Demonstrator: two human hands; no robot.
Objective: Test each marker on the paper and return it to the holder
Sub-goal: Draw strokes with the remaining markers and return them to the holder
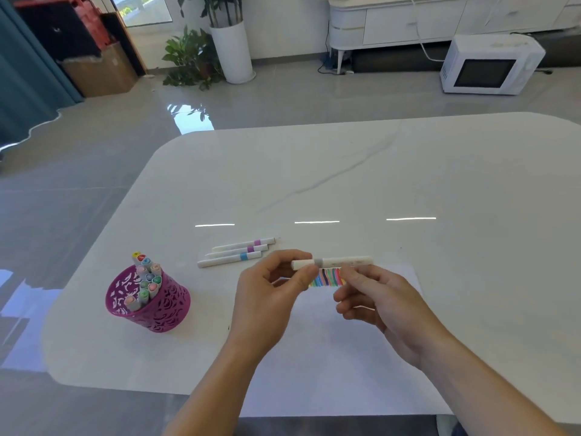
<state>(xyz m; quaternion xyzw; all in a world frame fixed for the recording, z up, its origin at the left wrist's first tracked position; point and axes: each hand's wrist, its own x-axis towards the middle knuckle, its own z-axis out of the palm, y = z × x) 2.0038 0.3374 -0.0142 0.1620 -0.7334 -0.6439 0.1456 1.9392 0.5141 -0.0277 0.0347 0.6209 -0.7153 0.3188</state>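
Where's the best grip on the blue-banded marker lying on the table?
Pinch the blue-banded marker mid-barrel from above. It lies flat, nearest of three close-packed markers, with the purple-banded marker just behind, so put one finger on its open near side and slip the other in behind.
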